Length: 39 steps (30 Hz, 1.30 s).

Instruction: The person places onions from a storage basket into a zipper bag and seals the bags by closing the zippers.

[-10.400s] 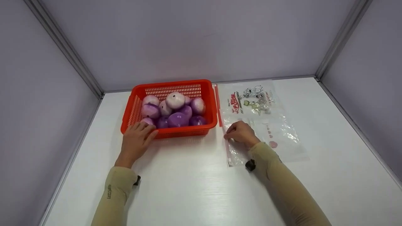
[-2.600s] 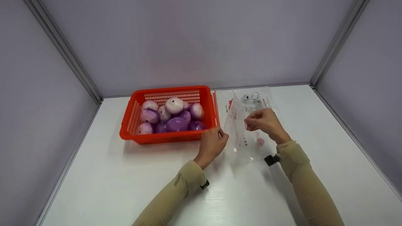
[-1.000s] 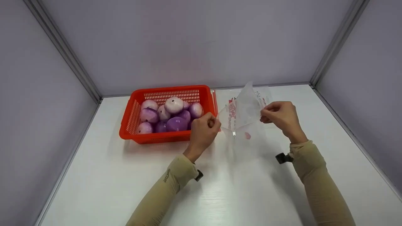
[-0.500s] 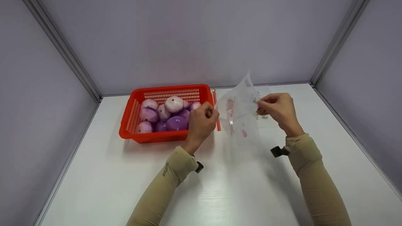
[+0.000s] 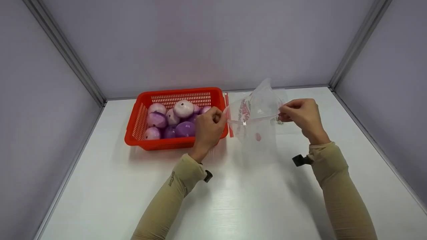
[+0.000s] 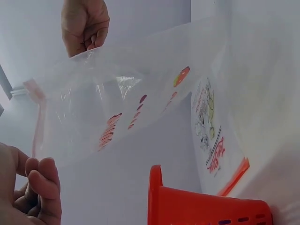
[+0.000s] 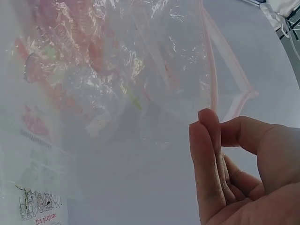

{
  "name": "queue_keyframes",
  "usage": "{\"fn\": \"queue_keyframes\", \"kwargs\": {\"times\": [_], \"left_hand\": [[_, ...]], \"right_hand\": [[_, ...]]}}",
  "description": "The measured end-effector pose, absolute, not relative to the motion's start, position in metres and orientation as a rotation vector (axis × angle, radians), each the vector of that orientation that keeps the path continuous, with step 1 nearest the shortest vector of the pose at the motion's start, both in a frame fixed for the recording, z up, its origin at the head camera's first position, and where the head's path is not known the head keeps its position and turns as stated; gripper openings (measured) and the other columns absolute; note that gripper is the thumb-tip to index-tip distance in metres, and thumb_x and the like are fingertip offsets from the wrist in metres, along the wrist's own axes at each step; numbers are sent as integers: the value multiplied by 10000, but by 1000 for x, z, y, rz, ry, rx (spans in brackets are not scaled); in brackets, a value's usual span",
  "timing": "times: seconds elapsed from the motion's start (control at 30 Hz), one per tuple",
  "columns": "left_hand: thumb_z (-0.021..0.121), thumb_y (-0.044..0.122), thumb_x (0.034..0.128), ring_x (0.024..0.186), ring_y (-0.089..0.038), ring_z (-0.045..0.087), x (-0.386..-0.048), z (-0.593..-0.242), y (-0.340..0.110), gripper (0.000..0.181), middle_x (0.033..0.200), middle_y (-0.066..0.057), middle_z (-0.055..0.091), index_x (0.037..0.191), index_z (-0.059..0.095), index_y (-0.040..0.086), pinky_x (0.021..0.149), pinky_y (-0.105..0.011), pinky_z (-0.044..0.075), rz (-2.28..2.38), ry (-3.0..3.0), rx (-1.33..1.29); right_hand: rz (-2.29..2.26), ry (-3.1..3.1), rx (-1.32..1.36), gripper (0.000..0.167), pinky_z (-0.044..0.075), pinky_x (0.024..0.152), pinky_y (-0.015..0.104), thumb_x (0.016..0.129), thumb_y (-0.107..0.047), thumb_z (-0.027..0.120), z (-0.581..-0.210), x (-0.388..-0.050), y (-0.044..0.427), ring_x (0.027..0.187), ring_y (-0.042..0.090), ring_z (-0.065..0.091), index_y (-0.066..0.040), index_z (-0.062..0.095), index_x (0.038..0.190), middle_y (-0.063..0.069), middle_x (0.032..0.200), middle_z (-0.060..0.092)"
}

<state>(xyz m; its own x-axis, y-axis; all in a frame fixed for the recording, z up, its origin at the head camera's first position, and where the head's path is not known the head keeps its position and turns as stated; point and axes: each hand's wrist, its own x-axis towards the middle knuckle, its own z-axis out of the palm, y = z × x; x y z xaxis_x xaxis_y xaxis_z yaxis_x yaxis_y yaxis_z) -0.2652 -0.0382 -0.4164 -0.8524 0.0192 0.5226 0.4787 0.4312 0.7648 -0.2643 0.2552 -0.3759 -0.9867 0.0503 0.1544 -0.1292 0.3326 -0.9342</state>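
A clear zip bag (image 5: pixel 258 128) with red print hangs above the table, its mouth spread wide between both hands. My left hand (image 5: pixel 209 128) pinches the left side of the mouth, in front of the basket's right corner. On the opposite side my right hand (image 5: pixel 303 116) pinches the other edge between thumb and fingers. The right wrist view shows the pink zip strip (image 7: pixel 211 61) running into the right fingertips. No contents show inside the bag. A red plastic basket (image 5: pixel 160 144) holds several purple and white onions (image 5: pixel 184 108); the left hand hides part of it.
A second printed bag with a red zip strip (image 5: pixel 231 131) lies flat behind the held one, partly covered by it in the head view. Grey walls (image 5: pixel 213 43) enclose the white table (image 5: pixel 213 206) at the back and sides.
Earlier the bag lay flat with the left hand at the basket. Since then both hands have lifted it and drawn its mouth apart. In the last half second the hands spread slightly wider.
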Motion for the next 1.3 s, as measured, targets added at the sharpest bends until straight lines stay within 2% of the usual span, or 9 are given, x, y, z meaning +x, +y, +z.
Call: {"fn": "queue_keyframes", "kwargs": {"times": [0.3, 0.5, 0.73, 0.93, 1.17, 1.3], "left_hand": [[621, 127, 962, 576, -101, 503, -262, -426, -31, 176, 649, -25, 604, 806, 675, 66, 542, -198, 397, -1406, -2309, -473], [639, 145, 971, 607, -107, 526, -257, -431, -29, 136, 692, -25, 631, 860, 688, 82, 585, -194, 460, -1411, -2369, -439], [635, 200, 972, 676, -123, 554, -252, -431, -33, 125, 737, -10, 641, 911, 683, 103, 645, -224, 479, -1461, -2389, -467], [631, 185, 968, 844, -168, 596, -257, -431, -55, 119, 909, -29, 669, 1050, 669, 107, 795, -311, 533, -1552, -2383, -444], [697, 130, 949, 1070, -284, 624, -274, -431, -95, 315, 1129, -135, 665, 1249, 640, 53, 972, -425, 530, -1570, -2409, -360], [726, 225, 934, 1202, -319, 586, -280, -429, -121, 433, 1271, -162, 641, 1325, 611, 79, 1061, -465, 483, -1407, -2545, -275]], "right_hand": [[1724, -2464, 152, 207, 639, 705, 294, 937, -92, 720, -378, -267, 236, 673, 124, 741, 96, 736, 1023, 45, 802, 733], [1702, -2487, 170, 211, 639, 700, 297, 936, -88, 722, -379, -268, 229, 665, 131, 739, 108, 733, 1012, 75, 806, 737], [1711, -2505, 154, 203, 640, 691, 301, 930, -76, 715, -380, -268, 227, 653, 127, 731, 106, 737, 1016, 64, 783, 735], [1687, -2519, 161, 193, 639, 677, 300, 927, -77, 708, -380, -269, 227, 654, 133, 731, 95, 740, 1009, 70, 785, 733], [1688, -2520, 181, 189, 639, 670, 304, 923, -65, 708, -379, -271, 223, 647, 138, 727, 106, 737, 998, 77, 802, 723], [1704, -2516, 178, 192, 637, 661, 298, 922, -66, 713, -378, -272, 221, 639, 133, 721, 114, 734, 988, 74, 787, 720]]}}
